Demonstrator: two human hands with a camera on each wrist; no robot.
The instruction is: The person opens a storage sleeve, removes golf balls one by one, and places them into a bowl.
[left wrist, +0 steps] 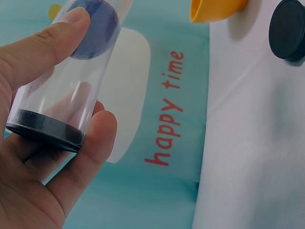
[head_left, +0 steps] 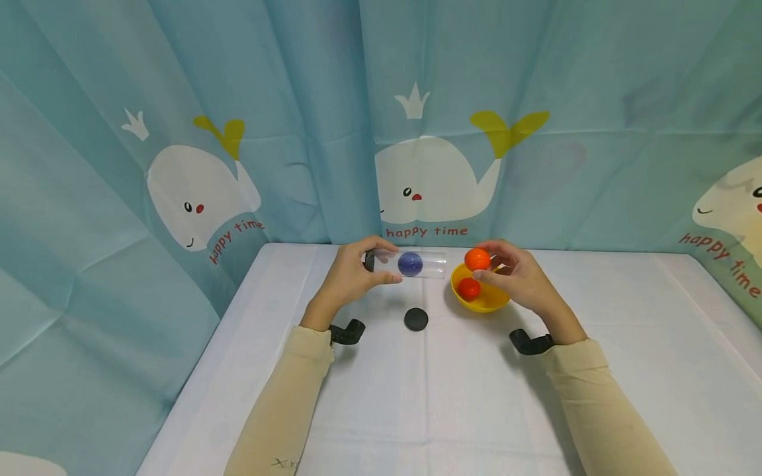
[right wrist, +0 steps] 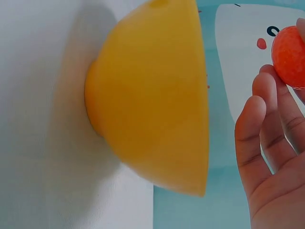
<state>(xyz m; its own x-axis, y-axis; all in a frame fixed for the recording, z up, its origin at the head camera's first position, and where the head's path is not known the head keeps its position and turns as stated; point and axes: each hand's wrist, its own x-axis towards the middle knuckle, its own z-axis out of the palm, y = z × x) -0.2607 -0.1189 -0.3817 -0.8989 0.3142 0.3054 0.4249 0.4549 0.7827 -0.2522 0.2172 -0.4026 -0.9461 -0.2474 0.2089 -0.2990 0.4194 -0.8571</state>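
Observation:
My left hand (head_left: 351, 271) grips a clear plastic tube (head_left: 437, 265) held sideways above the table, its uncapped end pointing right. Inside the tube lies a blue ball (head_left: 410, 264); a black cap (left wrist: 45, 129) closes the end by my palm. Between thumb and fingertips my right hand (head_left: 516, 274) pinches an orange ball (head_left: 477, 259), just over the back of a yellow bowl (head_left: 497, 301). Another orange-red ball (head_left: 469, 289) sits in that bowl. In the right wrist view the pinched ball (right wrist: 289, 57) is partly cut off at the frame's edge.
A loose black cap (head_left: 416, 319) lies flat on the white-covered table (head_left: 381, 396), in front of the tube. Behind the table's back edge hangs a light blue curtain (head_left: 321, 165) printed with whales. Black camera mounts (head_left: 347, 332) are strapped at both wrists.

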